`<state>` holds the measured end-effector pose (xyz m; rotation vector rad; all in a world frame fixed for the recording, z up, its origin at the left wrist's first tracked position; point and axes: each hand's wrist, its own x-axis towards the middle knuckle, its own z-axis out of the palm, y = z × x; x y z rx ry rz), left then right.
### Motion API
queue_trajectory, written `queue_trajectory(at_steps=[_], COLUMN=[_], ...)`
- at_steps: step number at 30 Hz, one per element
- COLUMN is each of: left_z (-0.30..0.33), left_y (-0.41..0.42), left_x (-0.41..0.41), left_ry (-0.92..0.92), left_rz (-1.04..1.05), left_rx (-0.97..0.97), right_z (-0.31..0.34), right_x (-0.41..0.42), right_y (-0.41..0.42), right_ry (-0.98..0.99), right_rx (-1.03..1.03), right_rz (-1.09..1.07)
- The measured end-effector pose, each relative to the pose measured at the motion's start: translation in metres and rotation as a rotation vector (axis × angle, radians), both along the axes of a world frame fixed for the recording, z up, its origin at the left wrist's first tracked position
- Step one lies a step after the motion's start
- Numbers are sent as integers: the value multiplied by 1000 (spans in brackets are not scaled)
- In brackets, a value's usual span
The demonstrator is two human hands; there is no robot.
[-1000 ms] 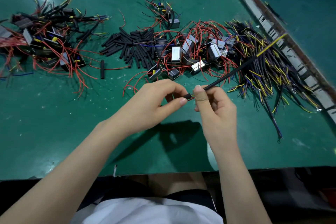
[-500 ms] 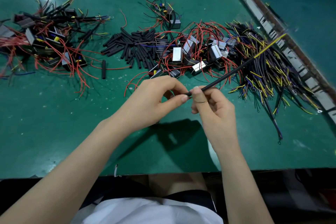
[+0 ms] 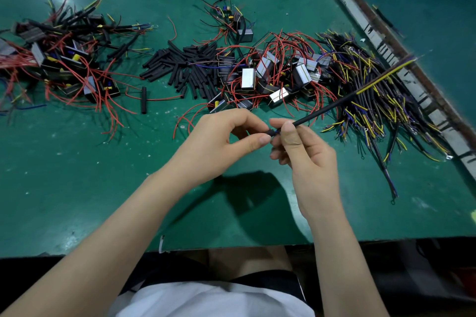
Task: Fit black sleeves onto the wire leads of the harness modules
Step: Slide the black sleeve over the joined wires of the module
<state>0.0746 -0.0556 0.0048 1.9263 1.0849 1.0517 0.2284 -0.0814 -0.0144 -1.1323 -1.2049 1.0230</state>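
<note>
Both hands meet above the green worktop (image 3: 77, 188). The left hand (image 3: 221, 141) pinches a short black sleeve (image 3: 271, 133) between thumb and forefinger. The right hand (image 3: 304, 152) grips a wire lead (image 3: 332, 108), black along most of its length (yellow at the far end), which slants up and away to the right. The sleeve's end touches the lead's near tip. Loose sleeves (image 3: 185, 67) lie beyond, beside modules (image 3: 273, 77) tangled in red wire.

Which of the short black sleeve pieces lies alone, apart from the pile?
The short black sleeve threaded on a red wire, left of the sleeve pile.
</note>
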Motion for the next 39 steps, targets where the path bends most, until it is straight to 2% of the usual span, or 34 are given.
queue_trajectory(at_steps=[7, 13, 16, 19, 20, 23, 29, 34, 39], left_z=[-3, -11, -9, -8, -8, -7, -11, -8, -4], left_y=[-1, -1, 6, 13, 12, 9, 7, 4, 4], left_x=[5, -8, -18, -25, -27, -27, -25, -27, -29], left_ry=[-89, -135, 26, 379, 419, 319, 162, 79, 85], left_rz=[69, 99, 153, 24, -38, -110, -36, -10, -65], left_rx=[-22, -103, -133, -244, -280, -333, -232, -232, -229], right_z=[4, -1, -6, -8, -8, -8, -11, -5, 4], right_x=[2, 4, 4, 6, 7, 11, 1, 5, 12], right_y=[0, -1, -1, -1, -2, 0, 5, 5, 5], right_ry=[-43, 103, 87, 20, -4, -33, 99, 92, -29], right_rx=[0, -22, -3, 71, 101, 145, -18, 21, 41], right_rz=[12, -67, -93, -52, -29, 21, -109, 25, 113])
